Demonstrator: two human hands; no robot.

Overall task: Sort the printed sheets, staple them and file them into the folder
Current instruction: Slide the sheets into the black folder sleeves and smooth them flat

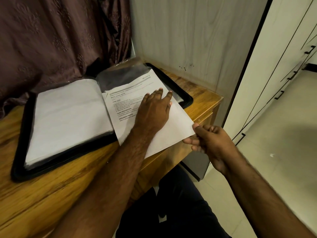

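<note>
An open black display folder point(25, 134) lies flat on a wooden desk point(51, 194), and everything else is placed from it. Its left half shows a white sheet inside a clear sleeve point(68, 117). Its right half holds a clear plastic pocket point(123, 74), dark and glossy where nothing covers it.

The printed sheets point(171, 131) lie tilted over the folder's right half. Their far end, with a heading line and several blocks of bold-titled text, reaches up over the clear pocket; whether that end sits inside the pocket or on top of it cannot be told. Their near end sticks out past the folder's front edge and over the desk's edge.

The left hand point(152, 110) lies palm down on the middle of the sheets, fingers straight and close together, pointing toward the folder's far right corner. It presses flat and curls round nothing.

The right hand point(211, 141) is off the folder's near right side, beyond the desk's edge. Its thumb lies on top of the sheets' near right corner and its curled fingers are underneath, so the corner is pinched between them.

Behind the folder hangs a dark brown patterned curtain point(51, 40). To the folder's right stands a pale wood-grain panel point(188, 40), and further right white cabinet doors point(274, 83) with black handles.
</note>
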